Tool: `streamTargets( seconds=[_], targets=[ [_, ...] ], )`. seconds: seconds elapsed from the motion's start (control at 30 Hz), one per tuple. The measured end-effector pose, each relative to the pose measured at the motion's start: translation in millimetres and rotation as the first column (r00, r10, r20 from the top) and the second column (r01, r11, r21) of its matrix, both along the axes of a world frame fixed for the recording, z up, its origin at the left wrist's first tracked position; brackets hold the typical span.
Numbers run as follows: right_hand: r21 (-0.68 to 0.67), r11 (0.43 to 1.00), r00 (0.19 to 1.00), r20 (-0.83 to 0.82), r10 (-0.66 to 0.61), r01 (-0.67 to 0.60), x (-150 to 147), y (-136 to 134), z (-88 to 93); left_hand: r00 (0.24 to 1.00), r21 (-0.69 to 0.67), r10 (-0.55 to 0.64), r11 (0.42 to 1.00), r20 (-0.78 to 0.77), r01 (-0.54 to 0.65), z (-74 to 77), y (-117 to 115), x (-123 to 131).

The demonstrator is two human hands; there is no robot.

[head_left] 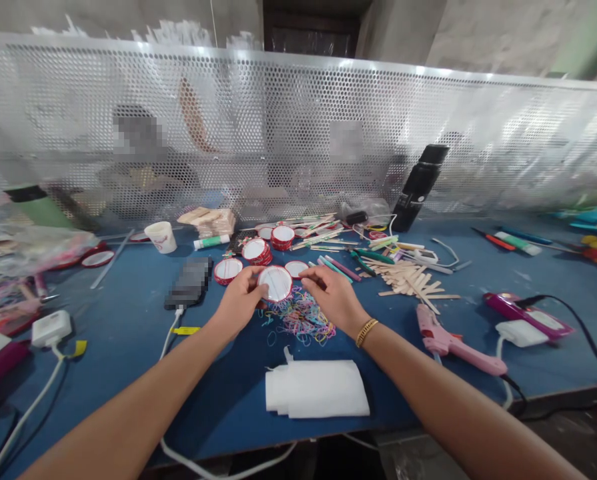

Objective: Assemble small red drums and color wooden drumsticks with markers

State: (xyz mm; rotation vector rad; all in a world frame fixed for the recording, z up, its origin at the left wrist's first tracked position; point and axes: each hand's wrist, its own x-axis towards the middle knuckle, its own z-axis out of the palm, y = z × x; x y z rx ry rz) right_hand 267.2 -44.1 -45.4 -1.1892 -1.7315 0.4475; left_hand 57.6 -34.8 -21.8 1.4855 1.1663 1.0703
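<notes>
My left hand (243,297) grips a round white disc with a red rim (276,284), thumb over its edge, tilted toward me. Beside it my right hand (335,297) hovers with fingers loosely bent and slightly apart, and I see nothing between them. Its fingertips are close to another red-rimmed disc (297,269); whether they touch it I cannot tell. Behind the hands stand stacks of similar red-rimmed discs (256,252). Between and below the hands lies a heap of small coloured rubber bands (305,317). A folded white cloth or paper (323,389) lies nearest me.
To the right are wooden sticks (411,280), a pink glue gun (453,343) and green-handled pliers (365,260). A phone (189,283) with a cable and a paper cup (161,237) sit left. Behind rises a perforated metal screen (298,120), a black bottle (421,187) leaning against it.
</notes>
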Motion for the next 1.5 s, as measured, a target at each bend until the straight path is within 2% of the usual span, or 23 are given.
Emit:
streamTargets(
  seconds=[0.1, 0.17, 0.47, 0.73, 0.93, 1.5],
  targets=[
    [0.054, 0.996, 0.956, 0.282, -0.080, 0.067, 7.5, 1.9, 3.5, 0.999, 0.053, 0.033, 0.998, -0.039, -0.031, -2.8, 2.9, -2.7],
    [0.057, 0.995, 0.915, 0.391, -0.099, 0.083, 9.9, 2.0, 4.6, 0.998, 0.080, 0.054, 0.996, -0.041, -0.051, -4.9, 4.1, -3.9],
    [0.050, 0.995, 0.768, 0.632, -0.101, 0.090, 12.3, 3.2, 5.3, 0.997, 0.131, 0.060, 0.990, -0.041, -0.054, -5.3, 5.1, -5.1],
    [0.005, 0.999, 0.750, 0.660, -0.043, 0.053, 17.0, 18.8, -5.9, 0.998, 0.114, 0.036, 0.993, -0.045, -0.030, -1.6, -0.4, -1.3],
    [0.032, 0.996, 0.761, 0.644, -0.081, 0.078, 11.0, 13.1, -3.4, 0.998, 0.138, 0.024, 0.990, -0.056, -0.017, -3.1, -0.3, -2.1],
    [-0.005, 0.996, 0.815, 0.576, -0.069, 0.088, 13.7, 13.2, -1.4, 0.998, 0.146, 0.012, 0.989, -0.065, -0.003, -8.5, 4.1, -4.3]
  ],
)
